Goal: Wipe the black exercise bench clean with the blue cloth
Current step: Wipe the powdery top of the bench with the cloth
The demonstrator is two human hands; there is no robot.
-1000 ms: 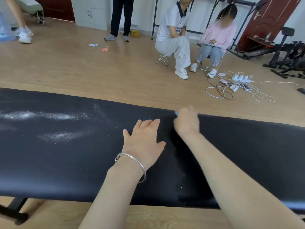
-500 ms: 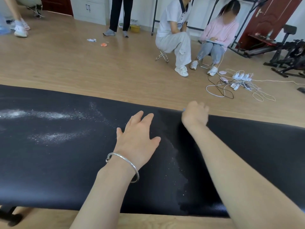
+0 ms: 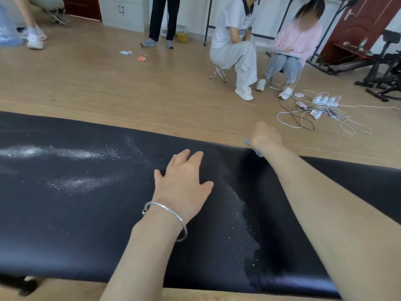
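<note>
The black exercise bench (image 3: 76, 224) stretches across the lower half of the head view. White powder streaks lie on its left part, and a thin powder line runs down its middle. My left hand (image 3: 182, 183), with a silver bangle at the wrist, rests flat on the bench with fingers straight. My right hand (image 3: 263, 135) is at the bench's far edge, blurred, fingers curled round the blue cloth (image 3: 247, 141). Only small bits of the cloth show beside the wrist.
Beyond the bench is a wooden floor. Two people sit on small stools (image 3: 218, 72) at the back right, next to a tangle of cables and chargers (image 3: 321, 107). Another person stands at the back. Black gym equipment (image 3: 382, 83) is at the far right.
My right hand has moved away from me with the cloth, from on the bench top to just past its far edge. My left hand has stayed flat on the bench.
</note>
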